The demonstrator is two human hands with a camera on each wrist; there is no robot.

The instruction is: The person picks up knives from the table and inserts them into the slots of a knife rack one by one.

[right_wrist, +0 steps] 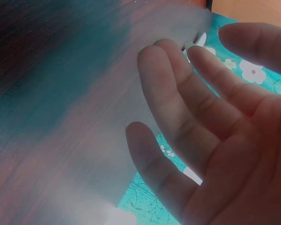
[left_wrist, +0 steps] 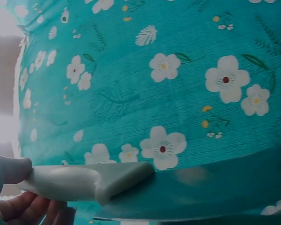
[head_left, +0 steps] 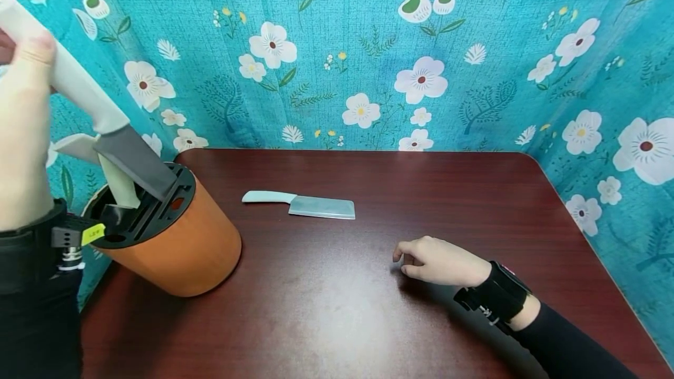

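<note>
At the left edge of the red-brown wooden table: white-handled grey knife, left hand curled round its handle, tip apparently inside orange cylindrical block; right hand loosely curled, empty. We judge slotting or drawing; next, straight alignment.

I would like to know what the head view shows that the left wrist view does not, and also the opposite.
Only the head view shows the table, the cleaver lying on it, the orange wall of the block, and the right hand with nothing in it.

Only the left wrist view shows the left edge of the curtain, with a pale area beyond it.

Both show the left hand gripping the white-handled knife, and the flowered curtain behind.
</note>
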